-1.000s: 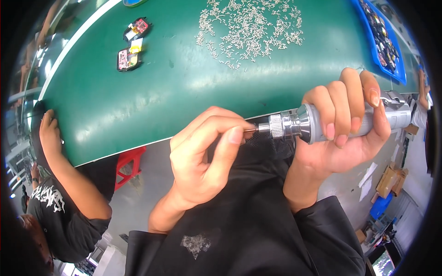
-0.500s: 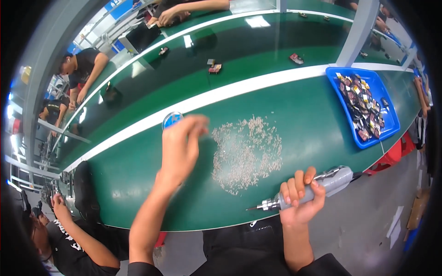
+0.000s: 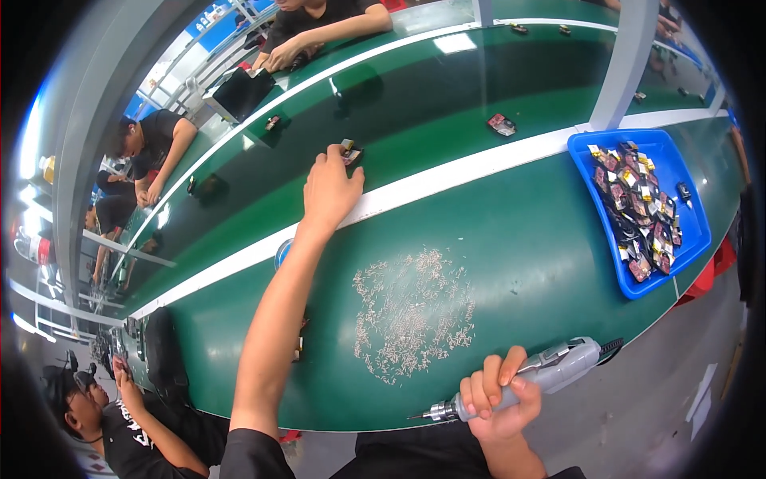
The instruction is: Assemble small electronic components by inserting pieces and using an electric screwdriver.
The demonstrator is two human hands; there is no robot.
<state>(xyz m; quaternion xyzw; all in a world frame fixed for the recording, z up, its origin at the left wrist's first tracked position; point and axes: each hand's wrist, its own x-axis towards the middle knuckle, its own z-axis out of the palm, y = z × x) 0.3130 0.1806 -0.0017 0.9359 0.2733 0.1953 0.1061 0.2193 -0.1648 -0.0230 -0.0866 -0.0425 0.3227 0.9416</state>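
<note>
My left hand (image 3: 331,188) reaches over the white rail onto the dark green belt. Its fingers are spread around a small electronic part (image 3: 349,153) with a dark body and a pale label; whether they touch it I cannot tell. In my right hand (image 3: 501,395) is a grey electric screwdriver (image 3: 558,366), held at the table's front edge with its bit pointing left. Many tiny silver screws (image 3: 415,315) lie scattered on the green table (image 3: 542,239) between my arms. Partly hidden under my left forearm is another small part (image 3: 300,347).
A blue tray (image 3: 699,219) heaped with similar parts stands at the right. Behind my left forearm shows a round blue-rimmed container (image 3: 282,252). More parts, such as a red-and-black one (image 3: 502,124), sit on the belt. A grey post (image 3: 626,64) rises beside the tray. Co-workers sit left and across.
My left hand has moved from above the table, forward over the rail to the part on the belt. My right hand still holds the screwdriver. The whole view has shifted slightly.
</note>
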